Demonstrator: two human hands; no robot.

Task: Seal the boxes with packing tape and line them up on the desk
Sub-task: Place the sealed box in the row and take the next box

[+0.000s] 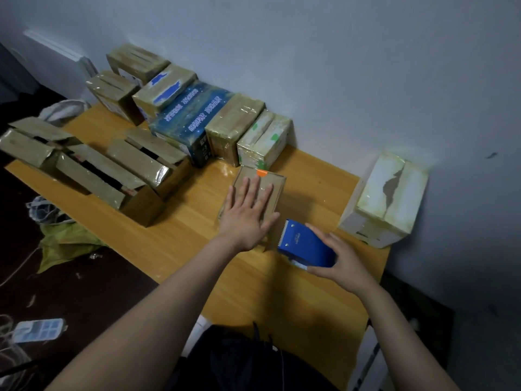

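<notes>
A small brown cardboard box (275, 183) with an orange sticker stands mid-desk. My left hand (248, 213) lies flat on its top with fingers spread. Just right of it, my right hand (338, 261) grips a blue tape dispenser (304, 245), whose toothed blade points at the box's near right corner. Along the wall runs a row of taped boxes: a green-marked one (265, 139), a brown one (234, 122), a dark blue printed one (189, 119) and more behind. Three brown boxes with open flaps (141, 165) sit at the left.
A white taped box (386, 198) stands alone at the right against the wall. The wooden desk (183, 244) ends close to my body. On the dark floor at the left lie a yellow-green bag (64, 244), cloth, cables and a power strip (38, 330).
</notes>
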